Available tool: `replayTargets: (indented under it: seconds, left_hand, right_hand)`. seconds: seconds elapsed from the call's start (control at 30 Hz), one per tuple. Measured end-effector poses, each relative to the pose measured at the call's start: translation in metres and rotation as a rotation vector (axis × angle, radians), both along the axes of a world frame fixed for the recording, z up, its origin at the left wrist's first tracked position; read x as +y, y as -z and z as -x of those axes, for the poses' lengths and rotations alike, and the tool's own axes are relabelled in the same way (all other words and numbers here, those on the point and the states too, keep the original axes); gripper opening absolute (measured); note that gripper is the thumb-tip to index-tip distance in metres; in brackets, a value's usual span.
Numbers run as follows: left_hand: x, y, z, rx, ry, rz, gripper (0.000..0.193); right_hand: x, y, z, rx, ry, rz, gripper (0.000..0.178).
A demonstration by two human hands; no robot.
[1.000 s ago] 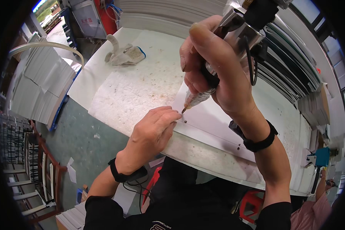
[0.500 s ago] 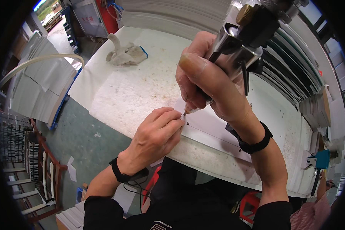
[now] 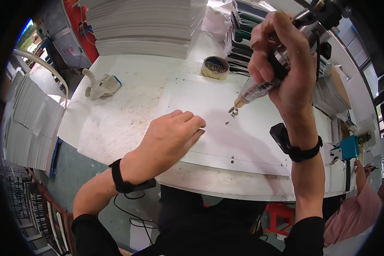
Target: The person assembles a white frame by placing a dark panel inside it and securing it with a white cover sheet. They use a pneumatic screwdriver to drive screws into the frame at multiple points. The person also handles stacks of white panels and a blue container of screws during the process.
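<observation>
My right hand is wrapped round a power screwdriver with a clear front sleeve. Its tip points down over a white panel lying on the table, and bits of metal show at that tip. A small dark screw is just below the tip. Several more screws dot the panel near its edges. My left hand hovers over the panel's left part, fingers curled and thumb drawn in to the forefinger. Whatever is between those fingertips is hidden. Beyond the panel stands a round tub of small screws.
A pale work glove lies at the table's far left. Tall stacks of white sheets rise at the back, with dark-edged boards beside them. A teal tool sits at the right edge, near another person's striped sleeve.
My right hand and the screwdriver have moved right, away from my left fingers and the panel's near left corner. The view has shifted, bringing the screw tub into sight.
</observation>
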State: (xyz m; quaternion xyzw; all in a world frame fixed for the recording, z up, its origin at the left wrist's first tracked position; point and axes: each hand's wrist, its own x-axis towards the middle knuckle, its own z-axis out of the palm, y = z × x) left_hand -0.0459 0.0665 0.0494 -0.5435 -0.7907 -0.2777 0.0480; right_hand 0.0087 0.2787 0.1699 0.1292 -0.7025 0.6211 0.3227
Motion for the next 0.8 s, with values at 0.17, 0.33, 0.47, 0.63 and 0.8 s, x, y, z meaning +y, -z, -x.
replayTargets:
  seconds: [0.17, 0.33, 0.47, 0.63, 0.8]
  left_hand:
    - [0.056, 0.005, 0.001, -0.012, 0.074, 0.019, 0.017]
    - [0.077, 0.016, 0.002, 0.136, 0.097, 0.093, 0.015]
    - [0.083, 0.010, 0.000, 0.247, 0.143, 0.217, 0.013]
    - [0.097, 0.000, -0.009, 0.430, 0.174, 0.470, 0.018]
    - [0.083, 0.004, 0.008, 0.198, 0.179, 0.204, 0.015]
  right_hand:
    - [0.025, 0.008, -0.031, -0.022, 0.043, 0.007, 0.035]
    - [0.032, 0.017, -0.042, -0.031, 0.059, 0.067, 0.035]
    - [0.035, 0.019, -0.046, -0.027, 0.057, 0.092, 0.036]
    - [0.040, 0.020, -0.051, -0.004, 0.052, 0.063, 0.036]
    - [0.041, 0.015, -0.056, 0.028, 0.073, 0.041, 0.037]
